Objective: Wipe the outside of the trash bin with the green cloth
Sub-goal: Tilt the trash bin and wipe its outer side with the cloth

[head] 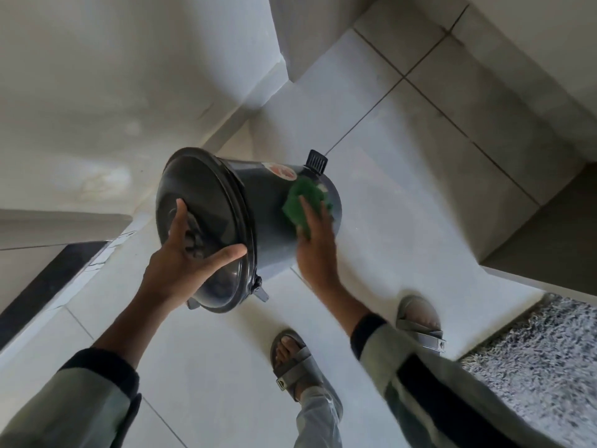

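Note:
A dark grey round trash bin [268,202] stands tilted on the white tiled floor, its lid facing me. My left hand [184,257] lies spread on the lid [206,221], thumb at the rim, steadying the bin. My right hand [315,240] presses the green cloth [305,202] flat against the bin's outer side wall, fingers partly covering the cloth. A round sticker [283,171] sits on the wall just above the cloth. The black foot pedal [317,160] sticks out at the bin's base.
My two feet in grey sandals [295,363] [420,321] stand just behind the bin. A speckled grey rug [542,360] lies at the right. White walls and a corner close in at the left and behind; a tiled step [484,101] rises at the right.

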